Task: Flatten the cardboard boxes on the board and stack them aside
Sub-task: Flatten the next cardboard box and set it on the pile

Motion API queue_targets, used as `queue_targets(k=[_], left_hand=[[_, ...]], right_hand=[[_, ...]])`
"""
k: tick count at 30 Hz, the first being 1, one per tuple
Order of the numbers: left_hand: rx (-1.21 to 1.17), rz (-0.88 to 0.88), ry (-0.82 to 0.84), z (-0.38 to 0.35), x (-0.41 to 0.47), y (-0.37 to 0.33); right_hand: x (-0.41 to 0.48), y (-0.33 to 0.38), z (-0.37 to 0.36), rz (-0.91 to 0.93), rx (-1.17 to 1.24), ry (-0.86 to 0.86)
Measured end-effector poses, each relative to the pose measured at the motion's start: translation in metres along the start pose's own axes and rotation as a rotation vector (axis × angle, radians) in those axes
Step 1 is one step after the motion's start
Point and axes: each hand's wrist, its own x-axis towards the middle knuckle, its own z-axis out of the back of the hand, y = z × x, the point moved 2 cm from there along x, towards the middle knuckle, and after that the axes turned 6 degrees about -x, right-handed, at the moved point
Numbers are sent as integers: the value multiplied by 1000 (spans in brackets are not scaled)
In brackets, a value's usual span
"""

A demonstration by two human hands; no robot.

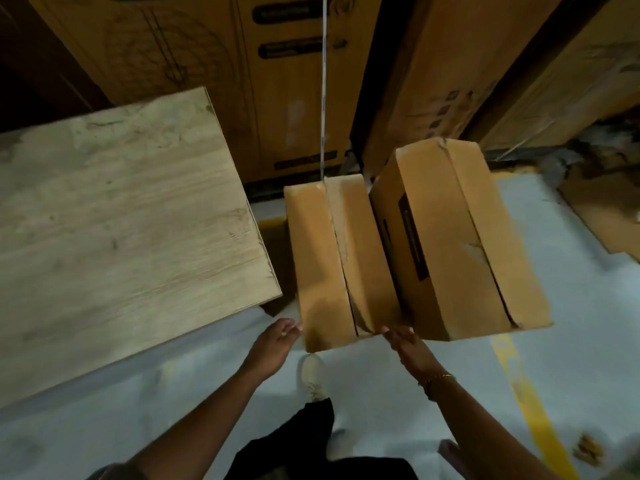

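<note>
The left box stands just right of the board, with the right box against it. The left hand has bent fingers at the left box's near-left corner, but blur hides any grip. The right hand touches its near-right corner with straight fingers held together.
</note>
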Motion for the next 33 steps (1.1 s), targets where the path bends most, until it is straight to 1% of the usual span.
queue_targets(k=[3,6,9,11,13,16,20,23,29,31,33], left_hand=[[22,122,-29,-23,50,18],[-21,202,-78,-50,98,44],[-135,300,-169,-77,145,76],[-251,358,-194,-92,170,95],[-348,365,-181,-102,187,105],[-396,281,-173,-107,182,98],[-546,168,-303,-100,128,59],[-647,121,-382,-98,74,18],[-665,59,-441,-96,-23,-38],[-647,17,-461,-91,-49,-61],[-632,-13,-486,-84,-72,-85]], right_hand=[[61,-19,14,-46,-19,-25],[124,-47,15,-72,-8,-41],[189,-74,6,-75,122,-51],[221,-88,1,-110,244,-65],[244,-105,-4,-144,304,-74],[257,-126,2,-133,291,-102],[196,-79,27,-137,328,17],[140,-48,52,-52,367,43],[40,-6,100,11,319,-21],[12,9,114,61,300,-27],[-12,25,128,157,260,-42]])
